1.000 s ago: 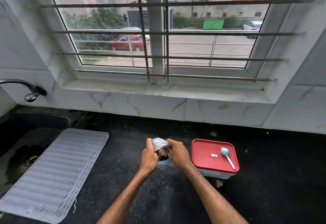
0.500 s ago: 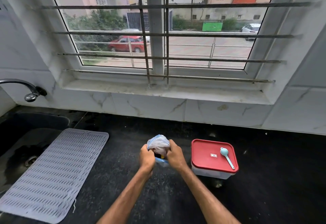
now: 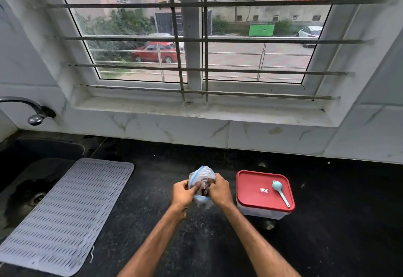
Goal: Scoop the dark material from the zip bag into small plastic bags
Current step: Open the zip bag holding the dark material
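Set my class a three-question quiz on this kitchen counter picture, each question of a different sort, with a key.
1. True or false: the blue scoop lies on the red lid of the container.
2. What do the left hand and the right hand grip between them? A: the zip bag. B: a mug. C: a knife.
3. Fill the gap: seen from the person, the container stands to the ___ of the zip bag.

Key: 1 true; 2 A; 3 right.
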